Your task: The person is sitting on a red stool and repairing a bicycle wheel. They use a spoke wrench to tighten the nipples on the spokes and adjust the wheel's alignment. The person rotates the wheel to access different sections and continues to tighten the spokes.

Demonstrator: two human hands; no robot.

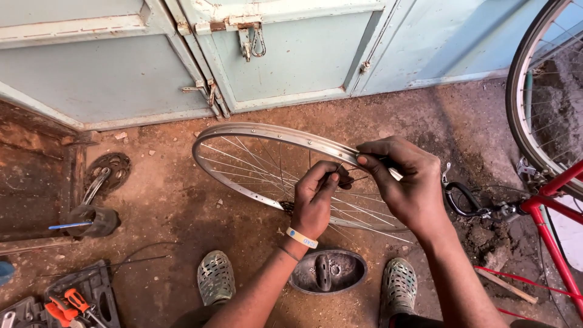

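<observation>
A bare silver bicycle wheel rim [243, 130] with thin spokes [249, 164] is held tilted above the dirt floor in front of me. My left hand [316, 197] reaches in among the spokes near the hub and pinches one between thumb and fingers; a pale band sits on that wrist. My right hand [404, 182] grips the rim's near right edge, fingers pinched over it. My two feet in grey perforated clogs [215, 278] stand below the wheel.
A dark oval metal stand [328, 271] lies between my feet. A crank with chainring [108, 173] and an open tool case with orange-handled tools [73, 300] lie at left. A red bicycle frame [555, 212] with its wheel [534, 91] stands right. Pale blue doors [291, 54] behind.
</observation>
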